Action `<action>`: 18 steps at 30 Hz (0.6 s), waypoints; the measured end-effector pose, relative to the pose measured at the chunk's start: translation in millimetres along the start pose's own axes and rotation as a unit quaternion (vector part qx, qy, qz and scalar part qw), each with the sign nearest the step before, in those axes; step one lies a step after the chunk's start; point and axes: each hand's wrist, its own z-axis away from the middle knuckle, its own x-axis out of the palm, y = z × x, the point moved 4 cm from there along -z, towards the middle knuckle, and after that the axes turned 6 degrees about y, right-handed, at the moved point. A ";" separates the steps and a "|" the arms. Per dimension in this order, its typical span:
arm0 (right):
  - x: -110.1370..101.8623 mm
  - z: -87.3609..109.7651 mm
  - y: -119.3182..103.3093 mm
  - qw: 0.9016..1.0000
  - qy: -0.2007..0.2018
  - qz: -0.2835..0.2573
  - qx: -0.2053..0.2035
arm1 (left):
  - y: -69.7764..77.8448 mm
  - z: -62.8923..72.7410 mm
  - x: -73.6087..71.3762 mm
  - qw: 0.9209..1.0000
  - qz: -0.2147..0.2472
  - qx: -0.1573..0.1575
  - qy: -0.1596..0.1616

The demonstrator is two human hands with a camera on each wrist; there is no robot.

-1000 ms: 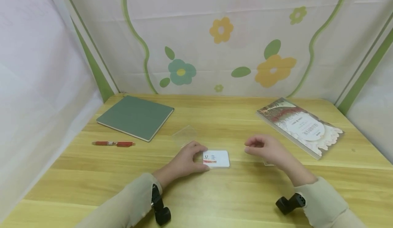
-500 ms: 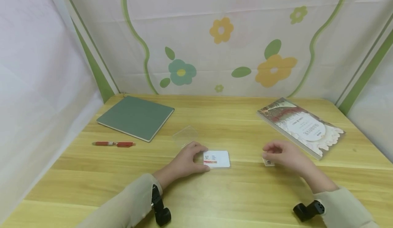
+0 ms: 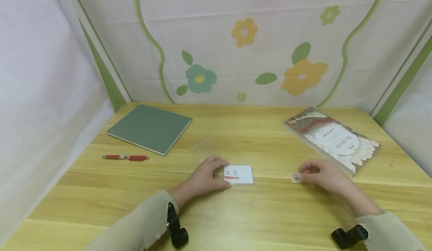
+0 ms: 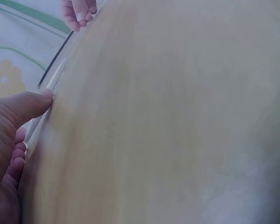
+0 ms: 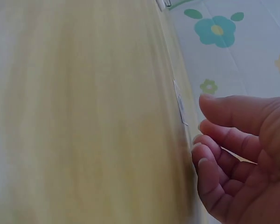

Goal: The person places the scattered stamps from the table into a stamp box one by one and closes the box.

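Note:
In the head view, my left hand (image 3: 204, 176) holds the left end of a flat white card box (image 3: 243, 175), thumb at the near edge and fingers at the far edge. The box's top shows a dark logo and an orange-red strip. In the left wrist view, the thumb of the left hand (image 4: 14, 140) lies along the box's edge. My right hand (image 3: 324, 176) hovers just right of a small square card (image 3: 295, 177) with a dark round print. Its fingers bend loosely with nothing between them, and in the right wrist view the square card (image 5: 180, 105) lies beyond the fingertips.
A clear plastic lid (image 3: 204, 148) lies behind the left hand. At the left are a green notebook (image 3: 150, 129) and a red pen (image 3: 125, 158). A patterned book (image 3: 334, 138) lies at the right rear. A flowered cloth (image 3: 222, 41) hangs behind the table (image 3: 243, 221).
My right hand has moved to the right, passing over the small square card, which is now more exposed at its fingertips. The left hand and the card box have stayed put.

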 end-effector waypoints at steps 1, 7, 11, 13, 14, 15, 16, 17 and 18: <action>0.6 -0.2 0.8 1.000 0.000 0.000 0.006 | -0.2 0.0 0.1 1.000 0.000 0.000 0.000; 3.8 -1.3 4.4 0.999 0.021 0.025 0.002 | -0.3 -0.4 -0.2 1.000 -0.005 0.001 0.002; 6.6 -1.8 4.4 0.998 0.037 0.043 -0.002 | -0.5 -0.9 -0.2 1.000 -0.005 0.003 0.004; 7.5 -1.9 3.7 0.998 0.040 0.050 -0.006 | -0.8 -0.9 -0.2 1.000 -0.005 0.004 0.004; 7.8 -1.8 3.2 0.998 0.041 0.052 -0.006 | -0.7 -0.8 -0.3 1.000 -0.004 0.005 0.005; 8.0 -1.9 2.9 0.998 0.041 0.055 -0.006 | -0.7 -0.7 -0.4 1.000 -0.004 0.005 0.004; 8.0 -1.8 2.5 0.998 0.041 0.055 -0.005 | -0.5 -0.4 -0.4 1.000 -0.005 0.005 0.004; 7.7 -1.9 2.1 0.998 0.039 0.056 -0.005 | -0.4 -0.2 -0.5 1.000 -0.005 0.005 0.004; 7.8 -1.6 1.4 0.998 0.038 0.056 -0.003 | -0.3 -0.1 -0.5 1.000 -0.005 0.005 0.004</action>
